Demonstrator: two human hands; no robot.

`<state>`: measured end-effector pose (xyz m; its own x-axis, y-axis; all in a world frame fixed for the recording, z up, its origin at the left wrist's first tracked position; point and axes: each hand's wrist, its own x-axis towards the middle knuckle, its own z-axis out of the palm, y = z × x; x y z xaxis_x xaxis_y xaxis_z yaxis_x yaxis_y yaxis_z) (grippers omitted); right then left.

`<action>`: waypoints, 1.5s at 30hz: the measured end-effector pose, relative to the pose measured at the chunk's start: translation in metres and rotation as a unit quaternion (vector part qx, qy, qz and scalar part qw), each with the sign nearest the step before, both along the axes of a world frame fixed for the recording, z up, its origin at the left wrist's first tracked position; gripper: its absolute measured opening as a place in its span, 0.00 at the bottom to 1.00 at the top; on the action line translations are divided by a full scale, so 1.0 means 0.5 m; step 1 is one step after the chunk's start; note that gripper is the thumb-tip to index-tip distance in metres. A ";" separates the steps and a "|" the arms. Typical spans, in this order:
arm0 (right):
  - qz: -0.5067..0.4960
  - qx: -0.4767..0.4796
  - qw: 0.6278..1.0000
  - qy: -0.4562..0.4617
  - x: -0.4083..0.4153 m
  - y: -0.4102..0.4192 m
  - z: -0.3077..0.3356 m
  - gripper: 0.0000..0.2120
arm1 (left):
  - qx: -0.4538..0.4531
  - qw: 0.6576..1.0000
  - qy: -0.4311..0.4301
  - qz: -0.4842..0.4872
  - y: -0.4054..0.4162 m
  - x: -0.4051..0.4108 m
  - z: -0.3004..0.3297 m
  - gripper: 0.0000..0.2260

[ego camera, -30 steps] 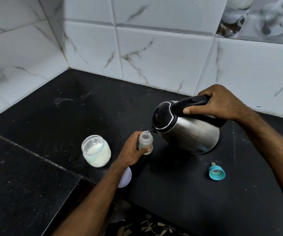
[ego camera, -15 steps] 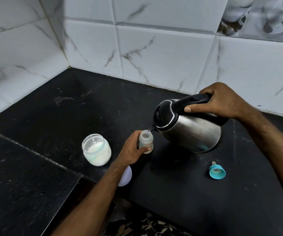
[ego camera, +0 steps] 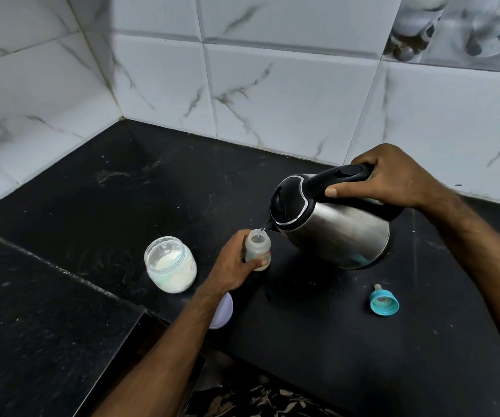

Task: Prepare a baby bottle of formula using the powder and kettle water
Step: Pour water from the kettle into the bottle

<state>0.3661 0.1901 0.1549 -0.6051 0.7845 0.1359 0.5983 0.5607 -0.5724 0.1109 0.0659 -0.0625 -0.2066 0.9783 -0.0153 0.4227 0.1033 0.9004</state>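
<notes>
Here the baby bottle [ego camera: 258, 249] stood upright on the black worktop [ego camera: 302, 341], near its middle, with its open mouth directly under the spout of the kettle [ego camera: 333, 233], and a thin stream of water ran from the spout into it. The left hand [ego camera: 236, 266] gripped the bottle from its left side, the fingers [ego camera: 260, 262] curled round the lower body with one fingertip showing across the front. The right hand [ego camera: 390, 179] held the kettle's black handle, fingers wrapped over the top and the thumb laid along the near side, and the steel kettle was tilted toward the bottle, clear of the worktop. A glass jar [ego camera: 171, 264] of white powder stood open just left of the left hand, apart from it. A pale round lid [ego camera: 223, 311] lay partly hidden under the left forearm. The teal bottle cap with its teat [ego camera: 384, 300] lay on the worktop to the right, well apart from the bottle and below the kettle.
</notes>
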 end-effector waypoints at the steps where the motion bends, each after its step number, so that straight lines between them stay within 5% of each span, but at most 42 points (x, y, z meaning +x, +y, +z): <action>1: 0.000 0.001 1.000 -0.001 0.000 0.000 0.000 0.32 | 0.001 1.000 0.001 0.000 0.000 0.000 0.001 0.26; 21: 0.004 0.013 1.000 -0.012 0.006 0.005 -0.006 0.38 | 0.005 1.000 -0.007 -0.003 -0.001 0.002 0.004 0.26; 45: -0.008 0.001 1.000 -0.011 0.004 0.000 0.004 0.32 | 0.009 1.000 -0.008 -0.002 -0.002 0.003 0.004 0.26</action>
<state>0.3683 0.1902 0.1571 -0.5959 0.7935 0.1235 0.6195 0.5521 -0.5581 0.1121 0.0652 -0.0605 -0.2028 0.9792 0.0000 0.4082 0.0846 0.9089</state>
